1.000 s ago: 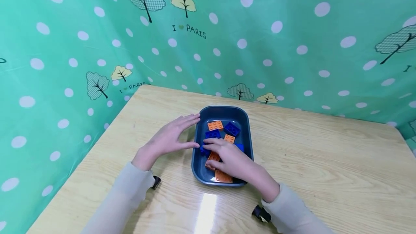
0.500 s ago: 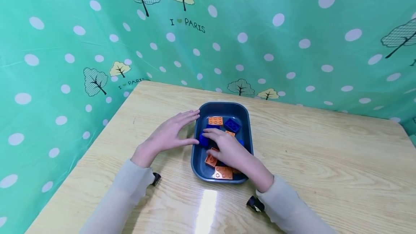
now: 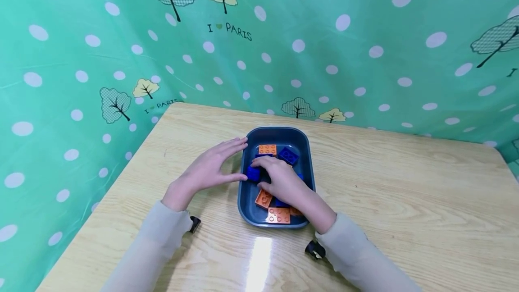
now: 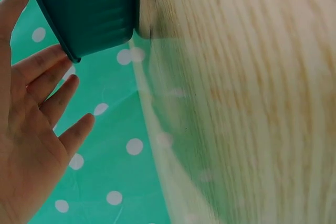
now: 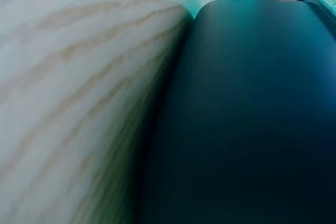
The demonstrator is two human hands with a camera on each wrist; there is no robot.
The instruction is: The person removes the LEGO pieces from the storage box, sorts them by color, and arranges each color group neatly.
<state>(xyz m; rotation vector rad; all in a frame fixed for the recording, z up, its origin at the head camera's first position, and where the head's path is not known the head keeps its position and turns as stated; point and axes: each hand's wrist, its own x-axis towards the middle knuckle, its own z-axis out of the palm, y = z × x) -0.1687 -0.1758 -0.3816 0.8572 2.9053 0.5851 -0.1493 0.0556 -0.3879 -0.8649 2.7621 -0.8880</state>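
Note:
A dark blue rectangular box point(image 3: 242, 202) holds several orange and blue toy building bricks. My left hand point(image 3: 204, 168) lies along its left side, fingers spread, fingertips and thumb at the rim; the left wrist view shows these fingers point(image 4: 42, 66) extended against the box edge. My right hand point(image 3: 284, 181) reaches inside, bent fingers over the bricks. A blue brick point(image 3: 253, 173) stands beside its index finger and thumb; whether they pinch it is unclear. Just below the right thumb lies an orange brick point(image 3: 263, 198). The right wrist view shows mainly the outer box wall point(image 5: 252, 108), hiding the fingers.
Toward the box's far end lie an orange brick point(image 3: 267, 149) and a blue brick point(image 3: 288, 156). Another orange brick point(image 3: 279, 215) is at the near end. The wooden table point(image 3: 397, 193) meets a green dotted curtain point(image 3: 357, 57) behind.
My right hand has shifted toward the far end inside the box, its thumb drawing nearer the index finger. The blue brick beside it has moved the same way. My left hand stays at the rim.

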